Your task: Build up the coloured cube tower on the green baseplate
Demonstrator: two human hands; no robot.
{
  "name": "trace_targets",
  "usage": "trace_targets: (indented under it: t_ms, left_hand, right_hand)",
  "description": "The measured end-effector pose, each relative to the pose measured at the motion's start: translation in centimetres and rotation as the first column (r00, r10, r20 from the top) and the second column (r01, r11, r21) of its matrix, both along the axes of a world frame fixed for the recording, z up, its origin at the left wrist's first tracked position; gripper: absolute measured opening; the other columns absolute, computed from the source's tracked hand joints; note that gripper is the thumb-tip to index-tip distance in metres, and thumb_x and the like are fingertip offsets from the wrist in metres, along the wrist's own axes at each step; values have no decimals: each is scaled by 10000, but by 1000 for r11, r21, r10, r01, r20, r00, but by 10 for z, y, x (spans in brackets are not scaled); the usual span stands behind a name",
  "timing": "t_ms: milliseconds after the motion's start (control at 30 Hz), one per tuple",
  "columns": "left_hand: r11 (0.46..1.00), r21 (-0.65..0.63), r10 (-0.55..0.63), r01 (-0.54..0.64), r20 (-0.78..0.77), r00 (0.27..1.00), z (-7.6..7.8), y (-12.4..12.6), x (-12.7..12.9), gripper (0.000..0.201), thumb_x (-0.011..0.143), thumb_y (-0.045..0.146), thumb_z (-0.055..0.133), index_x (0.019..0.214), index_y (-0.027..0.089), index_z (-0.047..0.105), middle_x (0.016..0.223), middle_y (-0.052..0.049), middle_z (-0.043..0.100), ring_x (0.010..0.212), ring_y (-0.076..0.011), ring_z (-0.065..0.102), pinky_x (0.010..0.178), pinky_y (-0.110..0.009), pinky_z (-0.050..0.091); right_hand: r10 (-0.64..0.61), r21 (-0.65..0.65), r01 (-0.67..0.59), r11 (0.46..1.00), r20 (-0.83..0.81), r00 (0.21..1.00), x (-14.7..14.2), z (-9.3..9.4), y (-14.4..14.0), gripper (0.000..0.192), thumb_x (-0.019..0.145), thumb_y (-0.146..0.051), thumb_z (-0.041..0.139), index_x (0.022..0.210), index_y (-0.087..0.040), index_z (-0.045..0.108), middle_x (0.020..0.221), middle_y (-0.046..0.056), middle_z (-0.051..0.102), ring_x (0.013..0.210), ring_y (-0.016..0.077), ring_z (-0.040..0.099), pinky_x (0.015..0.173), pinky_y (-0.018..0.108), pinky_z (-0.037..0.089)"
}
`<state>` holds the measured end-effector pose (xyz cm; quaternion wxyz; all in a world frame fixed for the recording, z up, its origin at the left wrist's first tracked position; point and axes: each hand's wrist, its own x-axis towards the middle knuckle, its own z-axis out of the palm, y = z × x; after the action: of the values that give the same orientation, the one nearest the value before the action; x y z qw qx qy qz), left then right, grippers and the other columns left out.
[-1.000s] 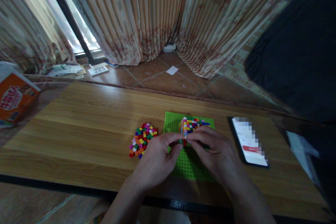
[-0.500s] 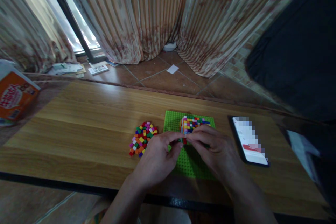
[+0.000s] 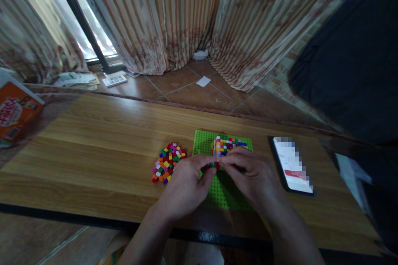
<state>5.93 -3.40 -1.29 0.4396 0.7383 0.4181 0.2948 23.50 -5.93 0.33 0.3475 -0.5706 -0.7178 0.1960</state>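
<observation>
On the green studded baseplate (image 3: 230, 194) stands a block of small multicoloured toy bricks (image 3: 224, 144), its near side partly hidden by my fingers. My left hand (image 3: 188, 182) reaches in from the left, index finger and thumb curled together at the near left corner of the block. From the right, my right hand (image 3: 251, 172) meets it there, thumb and fingertips pinched against the same corner. Whatever lies between the fingertips is too small and covered to name. A pile of loose toy bricks (image 3: 168, 161) lies left of the baseplate, partly behind my left hand.
A phone (image 3: 292, 165) with a lit screen lies on the wooden table (image 3: 93, 149), right of the baseplate. An orange and white package (image 3: 17, 112) is at the far left. Beyond the table are a tiled floor and striped curtains (image 3: 186, 16). A dark shape (image 3: 351, 62) fills the upper right.
The whole view has shifted slightly. Both hands keep their place at the block's near corner, with only slight finger movement.
</observation>
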Motion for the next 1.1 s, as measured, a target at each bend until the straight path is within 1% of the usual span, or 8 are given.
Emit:
trace_targets:
  t_ms: [100, 267, 400, 633, 733, 900, 1000, 1100]
  left_hand:
    - [1000, 1, -6, 6, -1, 1000, 0, 0, 0, 303, 906, 185, 543, 1153, 258, 703, 1011, -15, 752, 906, -162, 688, 814, -275, 512]
    - [1000, 6, 8, -8, -5, 1000, 0, 0, 0, 288, 903, 189, 553, 1137, 256, 707, 994, -10, 755, 894, -163, 691, 806, -279, 517]
    - [1000, 4, 14, -14, 6, 1000, 0, 1, 0, 286, 901, 178, 554, 1125, 261, 711, 998, -7, 757, 902, -165, 692, 828, -286, 528]
    - [997, -13, 70, -70, 64, 995, -4, 4, -4, 329, 880, 165, 575, 1180, 246, 683, 1034, -17, 748, 919, -160, 689, 883, -290, 543]
    - [996, -24, 85, -83, 98, 992, -3, 4, -3, 341, 863, 131, 578, 1168, 239, 685, 1030, -16, 745, 912, -155, 688, 889, -289, 544]
    - [993, -77, 100, -88, 174, 980, -3, 4, -3, 325, 881, 158, 575, 1183, 227, 671, 1094, -32, 732, 958, -156, 685, 913, -292, 539]
    - [992, -94, 102, -84, 208, 973, -4, 4, -4, 329, 893, 172, 571, 1205, 233, 656, 1104, -33, 726, 989, -156, 678, 918, -290, 535]
    - [992, -86, 106, -90, 202, 974, -2, 4, -5, 350, 884, 156, 582, 1221, 230, 642, 1062, -27, 729, 958, -150, 677, 903, -287, 533]
  right_hand:
    - [-15, 11, 15, 1000, -37, 999, 0, 0, 0, 158, 894, -219, 604, 843, -248, 750, 810, 21, 692, 760, 146, 642, 678, 272, 510]
    - [-53, 24, 54, 998, -48, 997, 2, -1, 1, 125, 880, -212, 618, 808, -231, 718, 843, 19, 694, 793, 147, 645, 716, 279, 506]
    - [-65, 20, 66, 998, -52, 997, 3, -2, 1, 123, 875, -203, 608, 820, -233, 714, 838, 14, 689, 787, 148, 640, 713, 283, 498]
    - [-87, 43, 92, 995, -110, 990, 0, -4, 1, 123, 883, -215, 599, 840, -237, 712, 836, 10, 687, 767, 142, 632, 683, 270, 496]
    - [-64, 83, 75, 994, -132, 989, -1, -4, 0, 136, 889, -193, 591, 903, -247, 716, 868, 14, 693, 797, 145, 641, 711, 278, 507]
    - [39, 144, -19, 989, -139, 989, -5, -3, -1, 207, 883, -154, 594, 977, -287, 720, 946, 13, 692, 884, 152, 658, 773, 294, 529]
    - [68, 143, -51, 988, -115, 991, -7, -2, -2, 221, 876, -159, 608, 1008, -300, 714, 993, 16, 686, 918, 156, 659, 796, 305, 536]
    - [69, 128, -58, 990, -81, 994, -9, -1, -2, 236, 884, -171, 605, 1061, -296, 700, 1045, 27, 677, 975, 162, 650, 835, 317, 536]
